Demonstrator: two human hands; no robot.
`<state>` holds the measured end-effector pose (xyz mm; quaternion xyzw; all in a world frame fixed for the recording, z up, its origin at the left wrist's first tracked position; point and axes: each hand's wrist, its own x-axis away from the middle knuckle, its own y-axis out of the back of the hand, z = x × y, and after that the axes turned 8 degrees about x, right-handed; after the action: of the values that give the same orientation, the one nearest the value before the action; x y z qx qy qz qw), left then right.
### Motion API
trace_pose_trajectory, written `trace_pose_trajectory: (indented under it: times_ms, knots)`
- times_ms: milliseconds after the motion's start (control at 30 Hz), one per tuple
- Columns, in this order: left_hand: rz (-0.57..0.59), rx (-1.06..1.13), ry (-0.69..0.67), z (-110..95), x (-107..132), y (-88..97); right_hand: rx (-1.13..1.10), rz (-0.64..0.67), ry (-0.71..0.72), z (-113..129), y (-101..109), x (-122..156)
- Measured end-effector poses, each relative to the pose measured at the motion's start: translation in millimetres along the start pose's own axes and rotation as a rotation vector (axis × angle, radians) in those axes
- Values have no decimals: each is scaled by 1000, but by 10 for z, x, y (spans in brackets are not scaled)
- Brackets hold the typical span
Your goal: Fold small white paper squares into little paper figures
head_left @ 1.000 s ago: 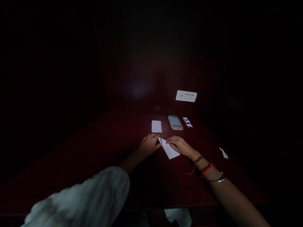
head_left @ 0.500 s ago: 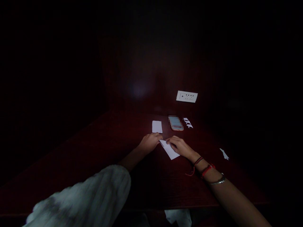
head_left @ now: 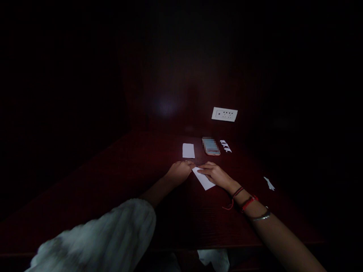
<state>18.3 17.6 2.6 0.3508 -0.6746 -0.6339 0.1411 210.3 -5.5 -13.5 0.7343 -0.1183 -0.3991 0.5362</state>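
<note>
A white sheet of paper (head_left: 206, 183) lies slantwise on the dark red table between my hands, its far end partly hidden by fingers. My left hand (head_left: 180, 173) is closed at the far left corner, fingertips pinching the paper's edge. From the right, my right hand (head_left: 216, 175) holds the sheet down, thumb and fingertips on its upper part. The fingertips of both hands nearly meet at that far end. Just beyond my left hand rests a small white rectangular paper (head_left: 188, 150).
Farther back lies a phone (head_left: 211, 147) with a blurred screen, beside some folded white paper pieces (head_left: 226, 146). Another narrow paper piece (head_left: 269, 183) is off to the right. A white socket panel (head_left: 224, 114) is on the back wall. The surroundings are very dark.
The fingertips of my right hand have shifted slightly left along the sheet. A dark line near the sheet's far end no longer shows. The view has tilted slightly.
</note>
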Motion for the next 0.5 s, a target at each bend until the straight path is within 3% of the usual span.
trace_pose_trajectory:
  times_ms: [500]
  knots:
    - [46, 14, -101, 52, 17, -102, 31, 24, 6, -48, -20, -14]
